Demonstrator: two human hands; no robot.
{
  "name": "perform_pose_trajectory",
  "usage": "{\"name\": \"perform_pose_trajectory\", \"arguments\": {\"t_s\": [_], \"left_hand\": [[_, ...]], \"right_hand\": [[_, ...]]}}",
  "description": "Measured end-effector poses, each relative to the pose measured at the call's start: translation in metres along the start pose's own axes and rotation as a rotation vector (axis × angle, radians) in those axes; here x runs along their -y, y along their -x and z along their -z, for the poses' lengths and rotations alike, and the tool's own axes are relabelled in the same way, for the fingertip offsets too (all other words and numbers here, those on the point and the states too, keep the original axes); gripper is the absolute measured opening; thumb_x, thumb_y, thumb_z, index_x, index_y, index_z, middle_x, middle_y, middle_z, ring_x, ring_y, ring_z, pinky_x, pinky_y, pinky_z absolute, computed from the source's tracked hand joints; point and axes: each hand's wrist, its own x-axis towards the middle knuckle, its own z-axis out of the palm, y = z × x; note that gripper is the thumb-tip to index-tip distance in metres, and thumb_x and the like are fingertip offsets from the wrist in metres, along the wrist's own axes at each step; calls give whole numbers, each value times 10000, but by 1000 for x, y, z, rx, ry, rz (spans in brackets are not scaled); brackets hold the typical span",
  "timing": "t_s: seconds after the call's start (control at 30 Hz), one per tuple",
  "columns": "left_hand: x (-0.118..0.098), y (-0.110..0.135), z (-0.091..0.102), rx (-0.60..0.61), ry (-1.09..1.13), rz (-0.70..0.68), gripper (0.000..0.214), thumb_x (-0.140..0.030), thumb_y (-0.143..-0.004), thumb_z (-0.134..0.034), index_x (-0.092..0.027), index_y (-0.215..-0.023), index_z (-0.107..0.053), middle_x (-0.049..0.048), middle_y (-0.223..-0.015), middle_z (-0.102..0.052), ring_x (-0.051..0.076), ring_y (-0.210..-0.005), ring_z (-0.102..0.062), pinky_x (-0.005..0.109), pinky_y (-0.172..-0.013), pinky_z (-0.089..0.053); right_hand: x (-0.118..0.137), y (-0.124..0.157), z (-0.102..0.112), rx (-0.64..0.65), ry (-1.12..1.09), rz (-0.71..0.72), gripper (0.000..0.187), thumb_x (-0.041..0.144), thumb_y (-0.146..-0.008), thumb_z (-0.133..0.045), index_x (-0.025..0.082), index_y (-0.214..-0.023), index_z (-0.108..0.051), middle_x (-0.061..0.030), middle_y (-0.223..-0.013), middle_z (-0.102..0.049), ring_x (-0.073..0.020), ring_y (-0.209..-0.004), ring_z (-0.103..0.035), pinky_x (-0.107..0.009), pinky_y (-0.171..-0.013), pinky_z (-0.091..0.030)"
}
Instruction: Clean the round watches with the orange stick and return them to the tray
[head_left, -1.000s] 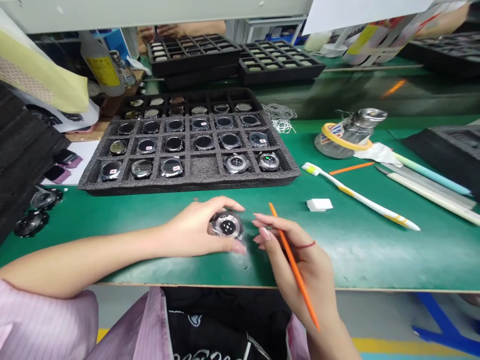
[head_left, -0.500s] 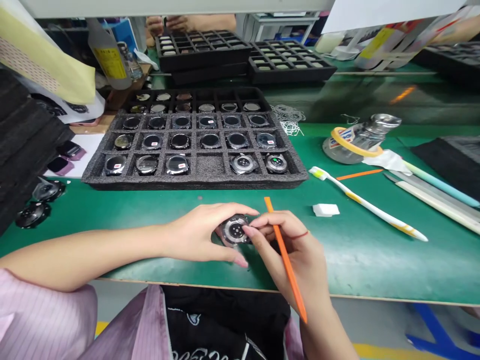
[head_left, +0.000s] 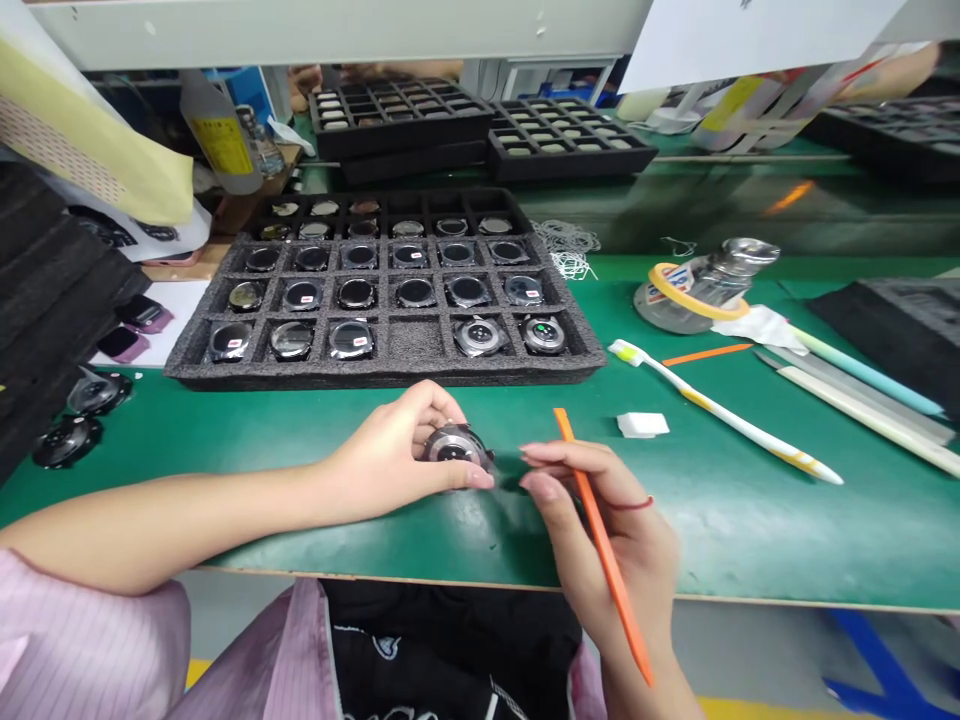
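Watch case in the left hand, orange stick riding in the right

The left hand (head_left: 405,455) has its fingers closed around a round watch case (head_left: 454,440), thumb along the near edge and the others curled behind it. The case is tilted, its sensor back facing up, on the near side of the foam tray (head_left: 386,378); whether it touches the worktop (head_left: 750,540) I cannot tell. The right hand (head_left: 630,520) carries an orange stick (head_left: 600,530) slantwise across its palm side, while thumb and forefinger tips stand slightly parted, close to the case but apart from it. Whether they pinch anything thin is too blurred to tell.

The smooth rim looks like the weak point: with the grip all at one side, a push against the free edge could twist the case out and drop it. The stick, too, lies loosely; if the right fingers spread, it could slide away, or its tip could swing and scratch the polished back. A thumb pressed across the sensor window may smudge it. The white block (head_left: 643,426) and toothbrush (head_left: 739,424) lie just beyond, where a careless right wrist could knock them
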Motion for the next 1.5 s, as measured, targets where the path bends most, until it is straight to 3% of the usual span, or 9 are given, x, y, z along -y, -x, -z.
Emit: {"name": "perform_pose_trajectory", "arguments": {"t_s": [0.2, 0.37, 0.6, 0.8, 0.87, 1.0, 1.2, 1.37, 1.5], "left_hand": [[11, 1, -5, 129, -55, -157, 708, -158, -733, -835, -232, -1360, -514, 75, -1245, -635, 211, -1141, -663, 372, -963, -591], [16, -1, -4, 141, -135, -215, 428, -166, -813, -769, -210, -1200, -592, 60, -1176, -661, 197, -1063, -688, 337, -887, -623], [16, 0, -6, 84, -201, -204, 441, -209, -760, -836, -210, -1123, -586, 44, -1094, -712, 207, -964, -730, 365, -885, -617], [7, 1, -4, 73, -152, -47, 537, -248, -761, -838, -222, -1237, -591, 34, -1049, -728, 183, -876, -736, 311, -770, -626], [5, 2, -3, 77, -221, -101, 452, -238, -784, -809, -228, -1196, -624, 31, -1060, -723, 174, -882, -716, 313, -794, -624], [3, 3, -1, 118, -215, -141, 394, -245, -833, -745, -217, -1213, -643, 53, -1090, -723, 174, -897, -710, 320, -824, -627], [0, 0, 0, 153, -86, 6, 341, -220, -887, -667, -174, -1225, -684, 66, -1051, -751, 163, -855, -752, 324, -854, -621], [-1, -1, 0, 147, -39, 25, 353, -219, -877, -689, -155, -1224, -685, 89, -1081, -759, 187, -935, -749, 339, -871, -618], [0, 0, 1, 169, 65, 0, 295, -295, -945, -621, -146, -1184, -711, 94, -1073, -752, 194, -946, -728, 341, -867, -623]], "right_hand": [[-3, -5, -8, 53, 32, -43, 126, 275, -865, -783, 233, -953, -704, 3, -838, -693, -131, -670, -663, -281, -661, -567], [-6, -9, -9, 34, -16, -122, 126, 276, -839, -806, 233, -862, -690, 33, -740, -681, -105, -588, -620, -241, -598, -538], [3, -3, -5, 32, -18, 15, 79, 214, -885, -776, 247, -894, -705, 22, -850, -713, -117, -709, -690, -240, -683, -574], [-39, -44, 62, -273, 465, 103, 334, 350, -1063, -478, 199, -1209, -738, -100, -974, -814, -234, -849, -784, -398, -772, -593], [-65, -66, 97, -174, 788, 150, 291, 448, -963, -636, 238, -1087, -795, -91, -843, -792, -257, -766, -759, -362, -619, -522], [-91, -90, 136, -29, 831, 186, 210, 460, -907, -672, 302, -864, -803, -43, -666, -693, -205, -602, -674, -321, -506, -424], [-40, -54, 109, -75, 790, 296, 153, 264, -939, -667, 281, -1054, -765, -74, -870, -734, -188, -686, -673, -303, -600, -511], [-1, -17, 68, 146, 581, 508, 151, 167, -954, -668, 255, -1068, -716, -47, -935, -712, -145, -718, -697, -247, -623, -576], [2, -5, 62, 199, 581, 514, 201, 129, -973, -628, 265, -1097, -708, -45, -927, -717, -145, -693, -706, -239, -567, -569]]}}
